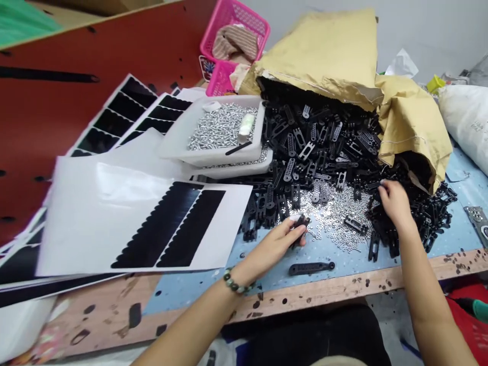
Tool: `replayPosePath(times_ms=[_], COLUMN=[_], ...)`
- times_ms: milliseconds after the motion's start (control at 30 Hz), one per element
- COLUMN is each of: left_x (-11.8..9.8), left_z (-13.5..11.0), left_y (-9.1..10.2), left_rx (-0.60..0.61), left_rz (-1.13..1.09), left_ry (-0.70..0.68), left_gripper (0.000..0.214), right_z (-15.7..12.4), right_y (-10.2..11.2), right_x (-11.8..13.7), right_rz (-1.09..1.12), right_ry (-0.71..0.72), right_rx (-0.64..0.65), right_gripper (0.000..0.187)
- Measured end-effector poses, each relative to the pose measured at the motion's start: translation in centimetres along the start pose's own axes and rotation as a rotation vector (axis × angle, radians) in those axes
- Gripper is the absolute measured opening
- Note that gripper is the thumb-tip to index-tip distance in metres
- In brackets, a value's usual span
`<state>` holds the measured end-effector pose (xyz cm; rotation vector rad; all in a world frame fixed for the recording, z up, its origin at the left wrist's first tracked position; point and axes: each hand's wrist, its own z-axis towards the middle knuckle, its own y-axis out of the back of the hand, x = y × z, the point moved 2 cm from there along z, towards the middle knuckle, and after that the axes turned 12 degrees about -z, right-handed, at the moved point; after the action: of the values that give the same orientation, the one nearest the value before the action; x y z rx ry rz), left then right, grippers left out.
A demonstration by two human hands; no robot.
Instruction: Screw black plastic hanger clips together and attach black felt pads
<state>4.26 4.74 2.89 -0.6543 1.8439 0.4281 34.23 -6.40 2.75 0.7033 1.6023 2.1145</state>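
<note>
My left hand is closed round a small black plastic part at the near edge of a heap of silver screws and nuts. Farther right, my right hand has its fingertips together on a black slotted part at the edge of the pile of black parts; whether it is lifted off the pile I cannot tell. One long black piece with a round end lies by itself on the blue mat, just in front of my left hand.
Stacked white tubs of silver screws stand left of the pile. Brown paper sacks spill black parts at the back. White sheets with black adhesive strips cover the left side. A pink basket and a white sack stand farther back.
</note>
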Motion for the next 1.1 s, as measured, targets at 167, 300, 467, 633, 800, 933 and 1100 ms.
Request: replayPosePath(times_ms=[167,300,467,633,800,933,1100], left_x=[-0.2,0.0,0.3,-0.7,-1.6,-1.9,-1.9], left_z=[-0.6,0.2,1.4,1.9,2.3,1.5,-0.1], left_y=[-0.1,-0.6,-1.5,-1.8,-2.9,-3.4,-2.5], left_rx=[0.079,0.088,0.116,0.144,0.164,0.069,-0.065], left_rz=[-0.048,-0.061,-0.082,-0.03,-0.038,0.191,0.458], left_ry=[0.063,0.069,0.059,0.014,-0.055,-0.256,-0.477], left_gripper=[0.038,0.038,0.035,0.029,0.023,0.02,0.027], right_z=[7.4,6.9,3.9,2.0,-2.0,-5.7,-7.3], right_y=[-2.0,-3.3,-3.0,-0.4,1.3,0.7,0.5], right_x=[-3.0,-2.5,-1.9,-1.3,3.7,9.2,12.0], right_rz=[-0.115,-0.09,-0.039,0.085,0.627,0.884,0.916], right_ry=[-0.319,-0.216,-0.04,0.049,0.105,0.232,0.208], right_rx=[0.045,0.085,0.144,0.035,-0.012,0.201,0.181], right_gripper=[0.059,0.041,0.03,0.038,0.034,0.023,0.018])
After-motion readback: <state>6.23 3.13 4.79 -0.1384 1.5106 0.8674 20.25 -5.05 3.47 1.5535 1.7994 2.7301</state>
